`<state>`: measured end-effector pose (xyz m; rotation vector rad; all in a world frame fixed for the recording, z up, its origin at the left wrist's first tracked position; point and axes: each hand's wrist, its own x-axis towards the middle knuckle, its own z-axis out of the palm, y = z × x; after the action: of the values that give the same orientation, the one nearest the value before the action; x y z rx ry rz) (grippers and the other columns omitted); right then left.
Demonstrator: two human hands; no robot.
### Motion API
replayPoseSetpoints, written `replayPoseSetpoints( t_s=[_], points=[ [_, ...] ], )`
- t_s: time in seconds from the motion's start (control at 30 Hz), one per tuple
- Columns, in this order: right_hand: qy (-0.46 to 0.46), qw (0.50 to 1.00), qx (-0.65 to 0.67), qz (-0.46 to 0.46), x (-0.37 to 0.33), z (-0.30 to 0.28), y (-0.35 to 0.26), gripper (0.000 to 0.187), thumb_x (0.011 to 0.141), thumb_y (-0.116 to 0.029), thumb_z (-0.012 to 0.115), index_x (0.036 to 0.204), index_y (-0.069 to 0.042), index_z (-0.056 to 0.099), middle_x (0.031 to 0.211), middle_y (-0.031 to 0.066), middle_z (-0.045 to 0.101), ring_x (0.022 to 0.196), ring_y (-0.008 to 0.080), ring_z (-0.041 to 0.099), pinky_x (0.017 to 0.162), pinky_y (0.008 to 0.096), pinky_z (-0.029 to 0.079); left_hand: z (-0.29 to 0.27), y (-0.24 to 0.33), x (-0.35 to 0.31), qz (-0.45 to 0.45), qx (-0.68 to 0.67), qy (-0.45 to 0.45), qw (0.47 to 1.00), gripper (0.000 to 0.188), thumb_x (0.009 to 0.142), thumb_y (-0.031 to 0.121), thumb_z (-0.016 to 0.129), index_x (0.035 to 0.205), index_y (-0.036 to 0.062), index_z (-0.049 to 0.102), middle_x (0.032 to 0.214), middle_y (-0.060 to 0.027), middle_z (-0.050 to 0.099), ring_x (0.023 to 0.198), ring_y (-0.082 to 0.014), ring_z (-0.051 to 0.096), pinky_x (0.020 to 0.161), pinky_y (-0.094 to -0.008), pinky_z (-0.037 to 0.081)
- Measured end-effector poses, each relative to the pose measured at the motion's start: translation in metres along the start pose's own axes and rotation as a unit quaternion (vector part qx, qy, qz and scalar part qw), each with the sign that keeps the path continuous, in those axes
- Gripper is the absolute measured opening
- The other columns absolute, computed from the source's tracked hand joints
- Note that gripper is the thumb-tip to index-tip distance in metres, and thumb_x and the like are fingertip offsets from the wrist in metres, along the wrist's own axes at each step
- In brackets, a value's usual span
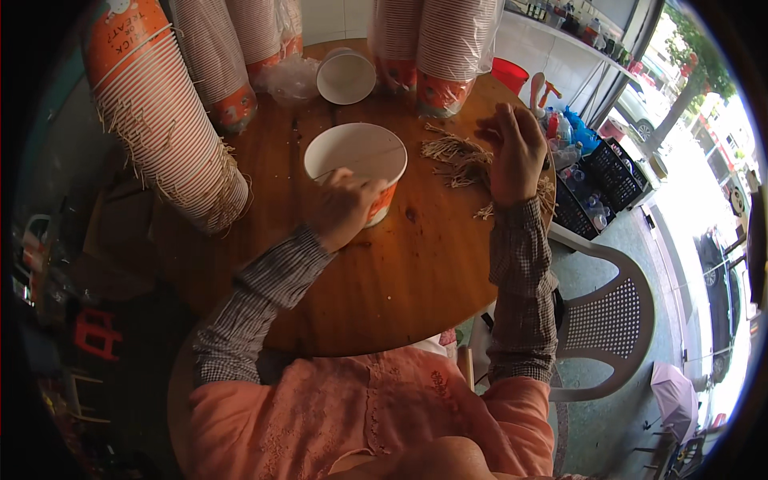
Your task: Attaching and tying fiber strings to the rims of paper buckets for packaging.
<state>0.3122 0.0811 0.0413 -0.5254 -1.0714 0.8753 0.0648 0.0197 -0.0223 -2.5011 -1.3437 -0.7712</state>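
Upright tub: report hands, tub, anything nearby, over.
Left hand curled at near rim of upright tub. Right hand raised by tan strands, grip unclear. Tipped tub lies beyond.

A coral-pink top [320,404], softly rumpled and embroidered, with a trim [370,400] down its middle. Outward from the top run two loose, creased oversleeves [524,320] in a small dark-and-pale check — left hand [344,210] and right hand [518,160] both bare.

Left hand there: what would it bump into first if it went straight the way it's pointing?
The left hand would probably meet the white and orange paper tub first. It overlaps the near rim in this view, though I can't tell whether they already touch.
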Motion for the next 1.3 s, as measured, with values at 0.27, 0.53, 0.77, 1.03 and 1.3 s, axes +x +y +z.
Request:
replayPoseSetpoints(
  t_s=[0.27,0.53,0.77,1.03,1.3],
  points=[
    [0.02,0.997,-0.004,0.074,-0.086,-0.012,0.03,0.018,0.096,-0.017,0.058,0.1,0.0,0.059,0.078,0.0053,0.063,0.068,0.0144,0.064,0.064,0.027,0.053,-0.098,-0.021,-0.087,0.011,-0.02,-0.086,0.996,0.021,0.077,-0.003,0.06,0.095,0.0047,0.066,0.101,-0.0065,0.063,0.105,-0.0239,0.059,0.106,-0.0464,0.033],
    [0.01,0.987,0.047,0.154,-0.172,0.011,0.023,0.011,0.098,-0.011,0.051,0.097,0.0,0.054,0.078,0.0052,0.06,0.067,0.0136,0.061,0.064,0.0281,0.053,-0.099,0.046,-0.096,-0.008,-0.092,-0.09,0.992,0.06,0.077,0.027,0.076,0.126,0.0026,0.053,0.121,-0.0116,0.058,0.12,-0.0277,0.052,0.107,-0.0461,0.032],
    [-0.037,0.973,0.103,0.202,-0.207,0.013,0.001,0.009,0.096,-0.008,0.054,0.095,0.0,0.052,0.076,0.0037,0.056,0.068,0.0131,0.06,0.063,0.0269,0.052,-0.068,0.071,-0.077,-0.045,-0.203,0.105,0.973,0.028,0.082,0.025,0.072,0.101,0.0056,0.063,0.092,-0.007,0.062,0.084,-0.0252,0.06,0.081,-0.0374,0.044],
    [-0.117,0.959,0.127,0.224,-0.216,0.014,-0.014,0.009,0.096,-0.009,0.054,0.095,0.0,0.051,0.076,0.007,0.06,0.068,0.0146,0.06,0.065,0.0276,0.051,-0.062,0.076,-0.059,0.001,-0.261,0.035,0.965,0.017,0.091,0.022,0.061,0.086,0.0063,0.059,0.081,-0.0065,0.057,0.083,-0.0261,0.056,0.088,-0.0389,0.039],
    [-0.133,0.961,0.042,0.238,-0.21,0.012,-0.017,0.011,0.092,-0.007,0.061,0.098,0.0,0.055,0.077,0.0046,0.062,0.067,0.0111,0.06,0.061,0.0229,0.049,-0.057,0.091,-0.057,-0.007,-0.211,0.066,0.975,0.013,0.088,0.013,0.064,0.084,0.0054,0.054,0.082,-0.0069,0.054,0.084,-0.0263,0.055,0.092,-0.0389,0.039]
  ],
)
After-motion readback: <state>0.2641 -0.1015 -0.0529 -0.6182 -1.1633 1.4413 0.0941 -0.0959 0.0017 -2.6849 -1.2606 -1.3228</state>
